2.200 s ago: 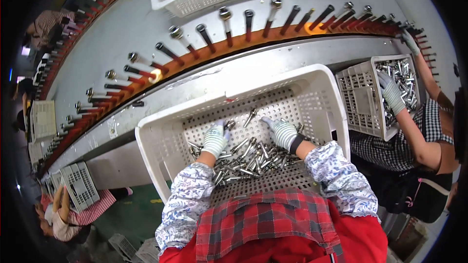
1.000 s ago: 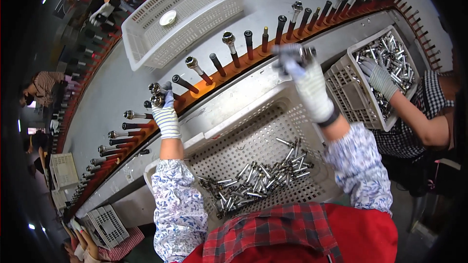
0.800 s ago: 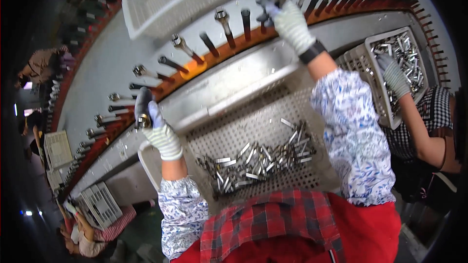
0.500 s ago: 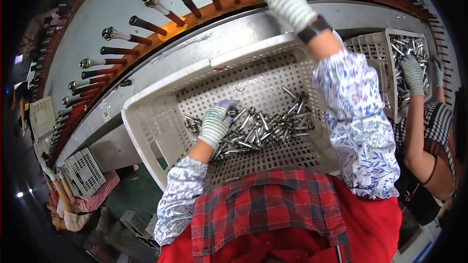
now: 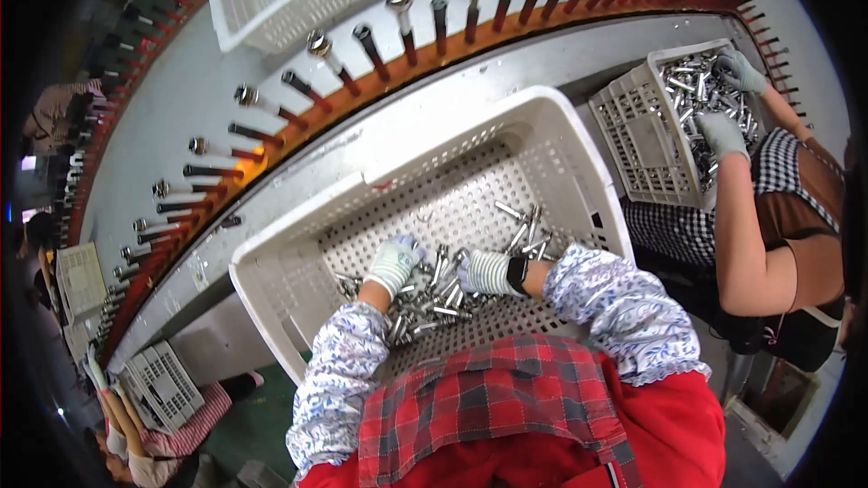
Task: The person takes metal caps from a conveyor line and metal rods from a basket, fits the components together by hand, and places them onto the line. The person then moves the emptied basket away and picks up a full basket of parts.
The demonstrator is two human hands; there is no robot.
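Metal parts (image 5: 452, 313): heaped loosely inside your white basket (image 5: 568, 167).
Left hand (image 5: 394, 264): gloved, reaching among them; your grip is hidden.
Right hand (image 5: 489, 272): fingertips among them too; whether you grasp any, I cannot tell.

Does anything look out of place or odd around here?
One peg at top centre looks odd: its tip is gold, while its neighbours on both sides have black tops. Also, a dark piece at left sits apart from the pegs; I can't tell whether it's loose.

The far crate (image 5: 316, 14) is cropped above; 2 hands (image 5: 394, 265) (image 5: 488, 272) partly hide metal parts (image 5: 449, 311).
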